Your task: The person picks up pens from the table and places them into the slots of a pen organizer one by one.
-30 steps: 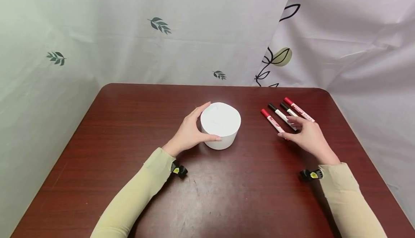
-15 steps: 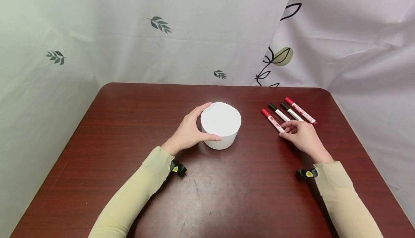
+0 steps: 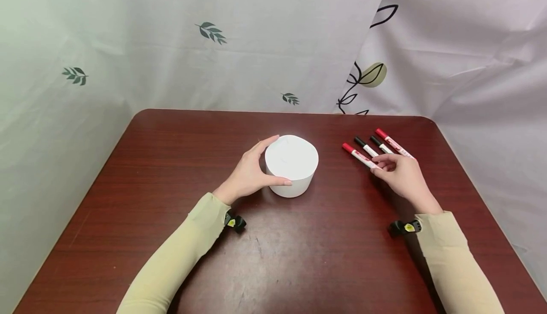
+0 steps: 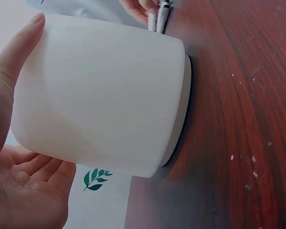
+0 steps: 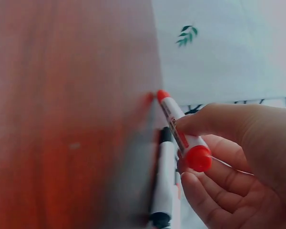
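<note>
A white round container (image 3: 291, 164) stands upright on the table. My left hand (image 3: 248, 174) holds it from the left, thumb along the near side and fingers round the far side. In the left wrist view its smooth wall (image 4: 105, 90) fills much of the frame. My right hand (image 3: 403, 176) pinches a red-capped marker (image 3: 359, 155) near its back end, between thumb and fingers. From the right wrist, this marker (image 5: 174, 114) shows raised off the tabletop, its cap pointing away. Below it lies a black-capped marker (image 5: 163, 176).
Beside my right hand lie two black-capped markers, the nearer marker (image 3: 367, 147) and the farther marker (image 3: 382, 144), then another red marker (image 3: 394, 144). The dark red wooden table (image 3: 192, 138) ends at a pale leaf-printed curtain (image 3: 239, 67) behind and on both sides.
My right hand has closed its fingers on the nearest red marker and lifted it a little, its back end swinging up and right. My left hand and the container have stayed put.
</note>
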Tool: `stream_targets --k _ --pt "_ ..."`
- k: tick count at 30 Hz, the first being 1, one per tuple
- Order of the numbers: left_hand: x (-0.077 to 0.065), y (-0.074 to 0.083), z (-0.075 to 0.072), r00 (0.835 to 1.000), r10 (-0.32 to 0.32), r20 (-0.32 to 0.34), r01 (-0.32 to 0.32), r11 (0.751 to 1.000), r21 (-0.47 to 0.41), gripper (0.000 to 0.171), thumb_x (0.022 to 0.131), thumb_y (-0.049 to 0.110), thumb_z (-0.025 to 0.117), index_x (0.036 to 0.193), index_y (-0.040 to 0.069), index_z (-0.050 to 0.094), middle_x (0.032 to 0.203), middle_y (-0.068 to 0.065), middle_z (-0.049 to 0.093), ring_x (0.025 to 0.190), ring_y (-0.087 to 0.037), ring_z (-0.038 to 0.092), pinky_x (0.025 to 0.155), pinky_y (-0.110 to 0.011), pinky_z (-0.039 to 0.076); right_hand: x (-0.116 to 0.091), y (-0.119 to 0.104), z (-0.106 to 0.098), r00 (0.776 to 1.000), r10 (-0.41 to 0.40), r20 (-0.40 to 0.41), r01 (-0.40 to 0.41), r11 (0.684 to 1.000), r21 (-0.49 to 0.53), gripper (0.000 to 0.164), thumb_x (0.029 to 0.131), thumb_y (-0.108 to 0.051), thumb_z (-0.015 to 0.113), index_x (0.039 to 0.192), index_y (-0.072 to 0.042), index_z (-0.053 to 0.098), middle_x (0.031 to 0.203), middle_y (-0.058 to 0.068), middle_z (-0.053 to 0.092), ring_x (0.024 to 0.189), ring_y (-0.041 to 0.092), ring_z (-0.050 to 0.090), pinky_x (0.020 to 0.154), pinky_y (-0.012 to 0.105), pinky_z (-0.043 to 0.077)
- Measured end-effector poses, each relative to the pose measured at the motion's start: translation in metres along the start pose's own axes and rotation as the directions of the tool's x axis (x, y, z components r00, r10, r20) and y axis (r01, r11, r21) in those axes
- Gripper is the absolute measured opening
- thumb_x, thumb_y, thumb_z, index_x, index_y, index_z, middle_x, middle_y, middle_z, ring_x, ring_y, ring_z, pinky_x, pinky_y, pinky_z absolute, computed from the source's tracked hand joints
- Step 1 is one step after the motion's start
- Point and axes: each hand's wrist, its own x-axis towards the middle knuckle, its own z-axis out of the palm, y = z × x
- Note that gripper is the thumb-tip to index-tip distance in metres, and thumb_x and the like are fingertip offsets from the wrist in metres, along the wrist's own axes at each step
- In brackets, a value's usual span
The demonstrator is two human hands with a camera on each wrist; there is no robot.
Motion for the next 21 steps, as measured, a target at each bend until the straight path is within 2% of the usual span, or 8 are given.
stream_targets --k 3,7,11,14,16,21 --pt "0.0 0.0 0.0 1.0 0.002 0.003 -0.002 1.0 0.004 0.11 0.062 0.047 0.098 0.155 0.033 0.042 0.152 0.01 0.045 0.14 -0.018 0.039 0.11 -0.051 0.036 0.003 -0.006 -0.006 0.999 0.004 -0.051 -0.004 1.0 0.01 0.02 0.084 -0.003 0.079 0.104 0.0 0.077 0.082 0.009 0.072 0.066 0.002 0.062 0.061 0.01 0.045" --pt "0.001 -0.001 -0.001 1.0 0.003 0.005 -0.003 1.0 0.01 0.109 0.063 0.047 0.097 0.155 0.032 0.042 0.151 0.009 0.045 0.14 -0.018 0.038 0.11 -0.051 0.035 0.005 -0.019 -0.017 0.992 0.05 -0.119 -0.043 0.997 0.063 0.022 0.086 -0.006 0.081 0.107 -0.003 0.077 0.089 0.012 0.073 0.066 -0.001 0.061 0.058 0.013 0.045" --pt "0.001 -0.001 -0.001 1.0 0.011 0.007 -0.011 1.0 0.007 0.109 0.063 0.047 0.097 0.155 0.03 0.042 0.15 0.008 0.046 0.135 -0.015 0.043 0.107 -0.047 0.039 0.01 -0.032 -0.026 0.979 0.097 -0.177 -0.068 0.985 0.16 0.022 0.086 -0.009 0.081 0.108 -0.005 0.078 0.086 0.002 0.072 0.066 -0.002 0.063 0.057 0.013 0.045" --pt "0.001 -0.001 -0.001 1.0 0.016 0.007 -0.017 1.0 0.008 0.109 0.063 0.046 0.097 0.155 0.029 0.042 0.15 0.008 0.046 0.135 -0.014 0.043 0.107 -0.046 0.039 0.014 -0.042 -0.032 0.974 0.108 -0.198 -0.052 0.962 0.269 0.025 0.086 -0.008 0.081 0.11 -0.003 0.077 0.088 -0.01 0.072 0.069 -0.001 0.066 0.061 0.011 0.048" --pt "0.001 -0.001 -0.001 1.0 0.019 0.007 -0.019 1.0 0.007 0.109 0.063 0.046 0.097 0.155 0.028 0.042 0.15 0.008 0.046 0.136 -0.013 0.043 0.108 -0.046 0.039 0.017 -0.049 -0.036 0.972 0.109 -0.208 -0.034 0.941 0.336 0.025 0.086 -0.006 0.081 0.111 -0.003 0.076 0.09 -0.013 0.073 0.07 0.0 0.068 0.064 0.011 0.049" --pt "0.001 0.0 -0.001 1.0 0.02 0.009 -0.02 1.0 0.001 0.109 0.063 0.044 0.098 0.155 0.026 0.042 0.151 0.008 0.046 0.136 -0.012 0.042 0.109 -0.045 0.038 0.024 -0.067 -0.043 0.965 0.109 -0.24 0.013 0.888 0.46 0.027 0.084 0.0 0.082 0.11 0.003 0.075 0.093 -0.002 0.072 0.07 0.004 0.069 0.068 0.014 0.053"
